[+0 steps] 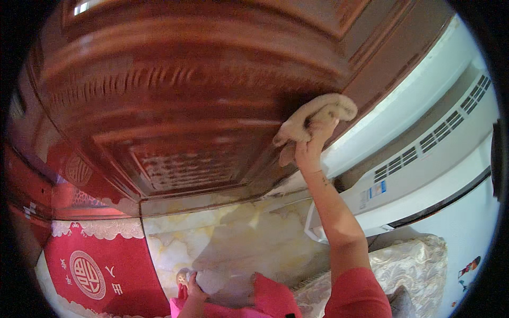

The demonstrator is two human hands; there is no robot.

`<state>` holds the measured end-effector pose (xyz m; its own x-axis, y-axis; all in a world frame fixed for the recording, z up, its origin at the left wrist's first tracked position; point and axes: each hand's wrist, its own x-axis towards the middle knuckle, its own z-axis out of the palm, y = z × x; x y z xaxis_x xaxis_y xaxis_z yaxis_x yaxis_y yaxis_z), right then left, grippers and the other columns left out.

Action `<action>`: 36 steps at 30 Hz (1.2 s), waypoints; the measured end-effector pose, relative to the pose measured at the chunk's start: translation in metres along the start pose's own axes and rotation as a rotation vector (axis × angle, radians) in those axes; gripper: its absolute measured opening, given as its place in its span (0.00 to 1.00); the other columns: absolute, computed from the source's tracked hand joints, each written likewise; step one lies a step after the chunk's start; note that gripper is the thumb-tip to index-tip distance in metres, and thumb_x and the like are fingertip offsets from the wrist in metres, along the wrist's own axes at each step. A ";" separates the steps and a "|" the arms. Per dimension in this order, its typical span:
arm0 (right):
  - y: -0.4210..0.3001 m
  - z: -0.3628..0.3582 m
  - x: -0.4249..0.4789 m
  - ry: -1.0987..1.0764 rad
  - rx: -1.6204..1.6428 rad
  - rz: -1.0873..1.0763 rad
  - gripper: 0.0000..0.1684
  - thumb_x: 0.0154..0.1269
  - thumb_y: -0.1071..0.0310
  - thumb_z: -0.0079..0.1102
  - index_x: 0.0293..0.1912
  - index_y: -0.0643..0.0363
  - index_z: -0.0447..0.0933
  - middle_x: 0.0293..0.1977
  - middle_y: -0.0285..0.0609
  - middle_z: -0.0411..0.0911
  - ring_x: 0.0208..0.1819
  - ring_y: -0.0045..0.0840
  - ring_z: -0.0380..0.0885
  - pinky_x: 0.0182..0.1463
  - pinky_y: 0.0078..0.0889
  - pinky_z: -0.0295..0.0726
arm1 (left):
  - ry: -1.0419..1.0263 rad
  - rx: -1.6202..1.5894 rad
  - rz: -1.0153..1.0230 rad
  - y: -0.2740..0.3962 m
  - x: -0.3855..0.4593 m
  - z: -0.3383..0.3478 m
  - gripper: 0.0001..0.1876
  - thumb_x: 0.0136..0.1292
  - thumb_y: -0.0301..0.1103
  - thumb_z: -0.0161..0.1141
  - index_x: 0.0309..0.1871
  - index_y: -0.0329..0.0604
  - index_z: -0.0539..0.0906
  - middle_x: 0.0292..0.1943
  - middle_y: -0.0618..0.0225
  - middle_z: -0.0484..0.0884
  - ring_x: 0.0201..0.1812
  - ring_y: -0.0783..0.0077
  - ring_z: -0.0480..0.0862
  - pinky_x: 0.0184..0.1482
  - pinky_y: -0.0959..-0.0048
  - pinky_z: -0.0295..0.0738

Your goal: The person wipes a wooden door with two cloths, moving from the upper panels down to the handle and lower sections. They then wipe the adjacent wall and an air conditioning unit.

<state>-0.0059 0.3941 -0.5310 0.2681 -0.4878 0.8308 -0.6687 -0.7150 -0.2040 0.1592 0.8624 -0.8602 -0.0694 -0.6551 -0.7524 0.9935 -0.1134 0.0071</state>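
Note:
My right hand point(310, 153) grips a thick beige cloth point(298, 123) and holds it against a glossy reddish-brown wooden door point(222, 89), close to the door's right side. Part of the cloth bunches over the fingers and hides them. Carved mouldings and a raised lower panel point(191, 163) mark the door's face. Low in the picture, my left hand point(195, 289) hangs beside my pink clothing point(234, 312), away from the door. A light-coloured shoe with holes point(182, 277) shows just past it. Whether the left fingers hold anything is unclear.
A white air conditioner point(397, 179) stands along the wall at right. Behind my arm is a seat with a patterned cover point(413, 262). On the marble-look floor point(171, 234), a red doormat point(131, 274) with lace-like borders and writing lies at left.

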 end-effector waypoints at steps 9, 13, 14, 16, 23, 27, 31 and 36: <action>-0.061 -0.149 0.288 0.307 -0.181 -0.150 0.47 0.58 0.52 0.60 0.69 0.65 0.54 0.72 0.64 0.41 0.73 0.62 0.38 0.72 0.63 0.42 | -0.196 0.196 0.149 0.017 -0.156 0.163 0.21 0.59 0.40 0.59 0.55 0.44 0.76 0.53 0.58 0.79 0.56 0.50 0.77 0.57 0.46 0.71; -0.102 -0.229 0.432 0.477 -0.128 -0.127 0.50 0.53 0.51 0.66 0.70 0.58 0.57 0.73 0.55 0.46 0.72 0.59 0.42 0.72 0.62 0.45 | -0.303 0.302 0.294 0.052 -0.185 0.286 0.23 0.57 0.38 0.56 0.56 0.38 0.75 0.51 0.55 0.80 0.52 0.48 0.79 0.53 0.43 0.75; -0.113 -0.243 0.463 0.476 -0.126 -0.128 0.48 0.54 0.52 0.65 0.70 0.57 0.56 0.73 0.54 0.45 0.73 0.57 0.41 0.73 0.60 0.45 | -0.306 0.233 0.368 0.051 -0.225 0.344 0.16 0.58 0.32 0.58 0.50 0.40 0.77 0.49 0.59 0.80 0.51 0.56 0.80 0.55 0.53 0.75; -0.130 -0.275 0.512 0.500 -0.167 -0.131 0.43 0.59 0.57 0.60 0.70 0.61 0.55 0.72 0.54 0.48 0.74 0.50 0.42 0.73 0.56 0.45 | -0.284 0.257 0.634 0.055 -0.276 0.430 0.16 0.62 0.31 0.58 0.53 0.39 0.76 0.47 0.61 0.80 0.50 0.59 0.80 0.55 0.57 0.76; -0.091 -0.277 0.459 0.290 -0.217 -0.085 0.50 0.49 0.55 0.72 0.68 0.56 0.60 0.72 0.51 0.46 0.74 0.55 0.39 0.73 0.60 0.47 | -0.356 0.142 1.858 0.061 -0.396 0.697 0.29 0.67 0.44 0.61 0.67 0.40 0.67 0.62 0.64 0.71 0.60 0.64 0.73 0.61 0.62 0.70; -0.084 -0.249 0.344 -0.241 -0.181 -0.078 0.45 0.49 0.59 0.70 0.65 0.60 0.63 0.69 0.54 0.51 0.73 0.56 0.41 0.73 0.59 0.45 | -1.171 0.185 1.631 0.087 -0.440 0.817 0.19 0.69 0.38 0.56 0.59 0.40 0.72 0.61 0.65 0.72 0.64 0.64 0.69 0.63 0.60 0.64; -0.044 -0.247 0.295 -0.437 -0.221 -0.315 0.44 0.52 0.59 0.69 0.67 0.58 0.62 0.70 0.50 0.50 0.74 0.53 0.39 0.75 0.53 0.45 | 0.402 1.056 3.197 0.098 -0.410 0.858 0.22 0.50 0.27 0.59 0.51 0.50 0.76 0.57 0.66 0.73 0.67 0.50 0.63 0.61 0.33 0.46; -0.057 -0.299 0.415 -0.133 -0.333 -0.277 0.48 0.47 0.64 0.69 0.68 0.60 0.59 0.68 0.53 0.55 0.73 0.53 0.45 0.74 0.53 0.50 | 0.420 1.014 3.239 0.102 -0.395 0.864 0.18 0.52 0.30 0.57 0.49 0.48 0.77 0.54 0.67 0.74 0.65 0.52 0.66 0.64 0.32 0.45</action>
<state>-0.0637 0.3819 -0.0200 0.5409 -0.3765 0.7521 -0.7400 -0.6381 0.2128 0.2105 0.4642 0.0068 -0.1852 0.1015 0.9774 -0.9622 -0.2208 -0.1594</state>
